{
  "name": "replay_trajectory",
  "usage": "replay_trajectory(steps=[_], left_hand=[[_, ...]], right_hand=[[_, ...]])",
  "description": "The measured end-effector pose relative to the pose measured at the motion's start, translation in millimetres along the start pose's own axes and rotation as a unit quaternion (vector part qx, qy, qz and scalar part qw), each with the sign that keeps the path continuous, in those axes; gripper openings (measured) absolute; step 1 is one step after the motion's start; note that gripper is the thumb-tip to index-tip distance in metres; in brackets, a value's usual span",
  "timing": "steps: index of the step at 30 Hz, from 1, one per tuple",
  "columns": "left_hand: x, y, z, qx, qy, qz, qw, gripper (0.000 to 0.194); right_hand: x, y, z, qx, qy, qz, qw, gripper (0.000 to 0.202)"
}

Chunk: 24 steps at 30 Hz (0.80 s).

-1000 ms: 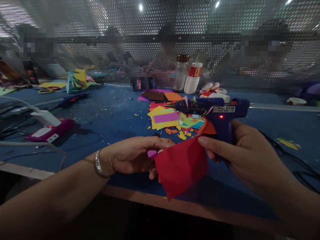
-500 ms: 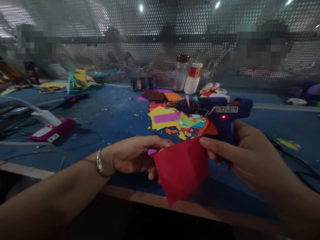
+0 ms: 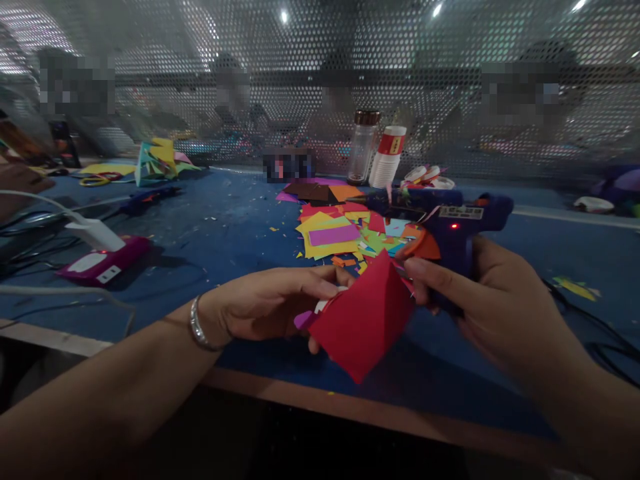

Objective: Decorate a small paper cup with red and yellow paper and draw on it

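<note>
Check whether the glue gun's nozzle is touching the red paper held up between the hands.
Apart. The head view shows the nozzle above the red paper, with paper scraps visible through the gap.

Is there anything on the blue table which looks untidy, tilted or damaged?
Yes, slightly. Paper scraps lie scattered on the blue table near the coloured sheets, which looks untidy. The paper-cup stack seems to lean, perhaps from lens distortion. The red sheet in the left hand looks creased, possibly deliberately.

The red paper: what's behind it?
Part of the left hand goes behind the red paper; a purple piece and something white peek out at its left edge. The rest is covered.
</note>
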State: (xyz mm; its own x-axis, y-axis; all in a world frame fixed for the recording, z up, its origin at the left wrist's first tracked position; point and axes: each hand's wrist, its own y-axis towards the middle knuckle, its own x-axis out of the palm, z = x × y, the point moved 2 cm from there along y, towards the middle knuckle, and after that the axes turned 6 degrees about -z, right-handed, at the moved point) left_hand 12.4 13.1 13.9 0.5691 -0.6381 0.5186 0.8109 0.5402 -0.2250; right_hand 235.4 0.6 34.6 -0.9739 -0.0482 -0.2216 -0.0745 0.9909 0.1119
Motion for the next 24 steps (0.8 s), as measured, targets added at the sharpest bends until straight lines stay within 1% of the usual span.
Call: replay_trajectory(steps=[2, 4, 6, 8, 10, 12, 14, 15, 17, 19, 21, 24], left_hand=[[-2.7, -1, 2, 0.03, 0.013, 0.032, 0.999, 0.025], [-5.2, -3, 4, 0.063, 0.032, 0.068, 0.995, 0.027], [-7.3, -5, 7, 0.098, 0.05, 0.095, 0.989, 0.029], [-9.0, -6, 11, 0.135, 0.078, 0.113, 0.981, 0.027], [-10.5, -7, 18, 0.191, 0.126, 0.141, 0.963, 0.023], [-10.8, -10, 27, 0.265, 0.201, 0.187, 0.924, 0.024], [-8.3, -13, 36, 0.312, 0.298, 0.228, 0.873, 0.03], [-6.3, -13, 40, 0.322, 0.344, 0.241, 0.848, 0.033], [-2.2, -13, 47, 0.328, 0.411, 0.261, 0.81, 0.037], [0.9, -9, 51, 0.34, 0.439, 0.27, 0.787, 0.038], [1.8, -2, 52, 0.355, 0.429, 0.265, 0.787, 0.038], [-2.7, 9, 51, 0.374, 0.362, 0.273, 0.809, 0.034]], right_hand=[[-5, 4, 4, 0.008, -0.001, 0.02, 1.0, 0.031], [-11, 7, 10, 0.033, -0.01, 0.02, 0.999, 0.032], [-16, 8, 18, 0.075, -0.017, 0.004, 0.997, 0.03], [-19, 8, 23, 0.118, -0.018, -0.024, 0.993, 0.028], [-19, 6, 25, 0.148, -0.013, -0.062, 0.987, 0.026], [-16, 5, 24, 0.167, -0.007, -0.098, 0.981, 0.024], [-14, 6, 23, 0.19, -0.004, -0.115, 0.975, 0.024], [-13, 7, 22, 0.201, -0.004, -0.117, 0.973, 0.023], [-13, 9, 23, 0.221, -0.009, -0.115, 0.969, 0.02], [-13, 11, 24, 0.234, -0.017, -0.112, 0.966, 0.019], [-15, 12, 25, 0.241, -0.024, -0.111, 0.964, 0.019], [-17, 11, 25, 0.241, -0.025, -0.111, 0.964, 0.019]])
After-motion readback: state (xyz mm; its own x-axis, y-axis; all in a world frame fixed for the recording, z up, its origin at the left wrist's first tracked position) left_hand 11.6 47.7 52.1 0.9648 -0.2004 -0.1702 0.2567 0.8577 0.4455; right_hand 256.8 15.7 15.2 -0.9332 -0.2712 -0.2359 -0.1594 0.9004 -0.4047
